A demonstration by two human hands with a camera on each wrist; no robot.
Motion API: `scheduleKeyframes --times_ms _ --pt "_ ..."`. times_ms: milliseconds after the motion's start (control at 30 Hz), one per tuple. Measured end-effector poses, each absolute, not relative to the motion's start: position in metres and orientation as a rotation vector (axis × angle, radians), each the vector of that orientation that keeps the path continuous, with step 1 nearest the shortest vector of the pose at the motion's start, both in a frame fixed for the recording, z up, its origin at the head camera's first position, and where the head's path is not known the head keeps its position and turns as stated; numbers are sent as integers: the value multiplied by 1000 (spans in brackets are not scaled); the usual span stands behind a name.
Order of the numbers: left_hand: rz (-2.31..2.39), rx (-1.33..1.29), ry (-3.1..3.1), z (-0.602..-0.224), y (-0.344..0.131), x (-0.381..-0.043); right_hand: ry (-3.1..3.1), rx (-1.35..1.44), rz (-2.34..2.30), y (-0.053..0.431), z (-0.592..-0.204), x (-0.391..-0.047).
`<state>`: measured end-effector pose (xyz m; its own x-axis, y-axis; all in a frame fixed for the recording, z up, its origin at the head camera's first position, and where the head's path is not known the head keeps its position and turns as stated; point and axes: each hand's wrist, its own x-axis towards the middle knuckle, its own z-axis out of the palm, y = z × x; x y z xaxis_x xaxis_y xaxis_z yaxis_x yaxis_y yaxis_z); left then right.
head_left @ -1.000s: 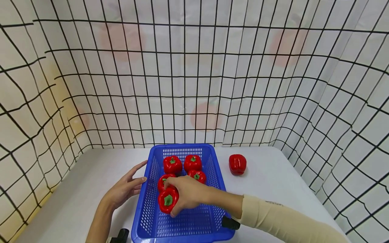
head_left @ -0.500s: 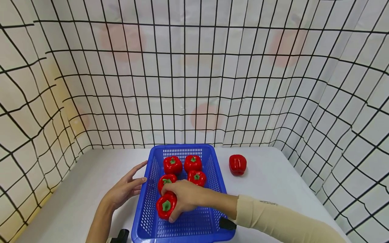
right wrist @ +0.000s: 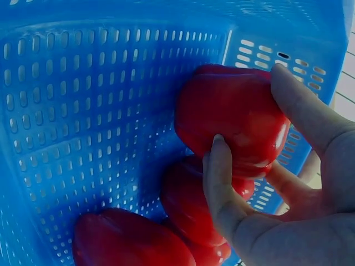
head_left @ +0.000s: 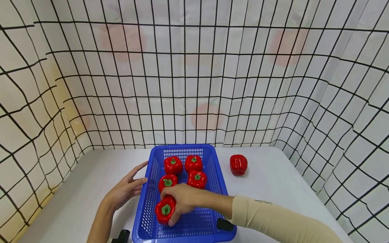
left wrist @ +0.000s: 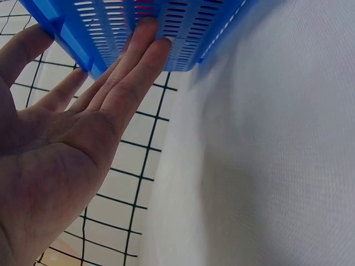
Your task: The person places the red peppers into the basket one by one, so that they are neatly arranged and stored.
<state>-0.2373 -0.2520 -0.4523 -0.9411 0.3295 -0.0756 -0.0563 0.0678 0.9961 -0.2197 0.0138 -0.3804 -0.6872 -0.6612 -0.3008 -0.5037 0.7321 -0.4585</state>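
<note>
My right hand [head_left: 182, 199] grips a red bell pepper [head_left: 165, 210] with a green stem, low in the near left part of a blue plastic basket [head_left: 215, 168]. In the right wrist view, thumb and fingers curve round this pepper [right wrist: 233, 113]. Several more red peppers sit farther back in the basket, among them one pepper [head_left: 168, 182] just behind the held one. My left hand [head_left: 125, 189] lies against the basket's left side from outside. The left wrist view has its straight fingers touching the slotted wall [left wrist: 183, 27].
A lone red pepper [head_left: 238, 165] lies on its side on the white table [head_left: 267, 189], right of the basket. Black grid netting [head_left: 197, 77] over white sheets stands behind the table and along both sides.
My right hand has brought the gripped pepper slightly toward me and to the left inside the basket, away from the pepper behind it. The left hand stays in place.
</note>
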Motion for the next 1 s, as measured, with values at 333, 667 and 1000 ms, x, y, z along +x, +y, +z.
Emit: scheduleKeyframes --times_ms 333,667,1000 --pt "1957 280 2058 -453 -251 -238 2419 -864 -551 17 -384 -222" --pt "1964 253 2038 -453 -252 -236 2367 -849 -536 18 -384 -228" --pt "1956 238 2058 -452 -250 -236 2364 -840 -507 23 -382 -227"
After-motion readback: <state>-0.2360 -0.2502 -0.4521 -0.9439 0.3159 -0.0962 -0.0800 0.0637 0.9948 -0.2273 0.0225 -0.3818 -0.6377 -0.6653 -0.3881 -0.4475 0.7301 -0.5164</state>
